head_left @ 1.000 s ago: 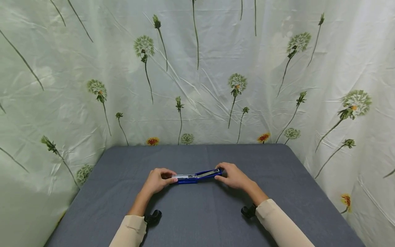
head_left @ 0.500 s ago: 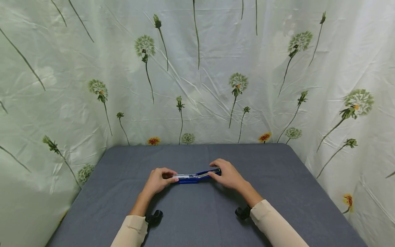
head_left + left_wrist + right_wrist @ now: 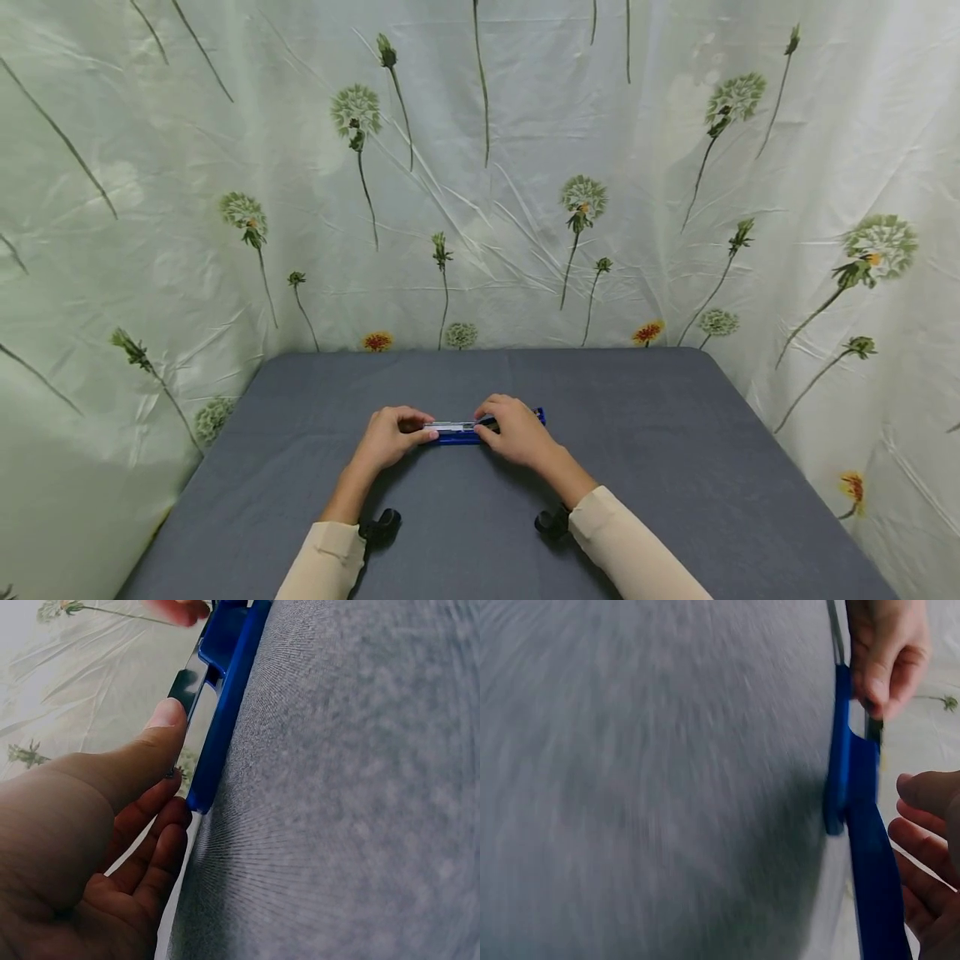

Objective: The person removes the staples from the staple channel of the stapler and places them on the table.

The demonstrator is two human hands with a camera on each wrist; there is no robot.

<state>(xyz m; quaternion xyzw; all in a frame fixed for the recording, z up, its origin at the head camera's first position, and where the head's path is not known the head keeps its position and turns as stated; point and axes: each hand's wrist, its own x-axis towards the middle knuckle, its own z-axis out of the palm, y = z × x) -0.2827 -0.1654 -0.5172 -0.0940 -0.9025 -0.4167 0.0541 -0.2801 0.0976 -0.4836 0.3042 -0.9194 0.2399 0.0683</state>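
Note:
A blue stapler lies opened out on the table, its metal staple channel showing on the left and its blue top arm folded back to the right. My left hand pinches the left end; in the left wrist view the thumb presses on the metal channel above the blue base. My right hand is over the middle of the stapler and hides part of the top arm. From the right wrist view, its fingers are loosely bent and apart from the top arm.
A grey cloth covers the table. Behind and at both sides hangs a pale curtain with a dandelion print. A black wrist camera is strapped to the left wrist, another black camera to the right.
My right hand has let go of the far end of the stapler's folded-back top arm and moved left to the middle. The left hand keeps its hold in about the same place.

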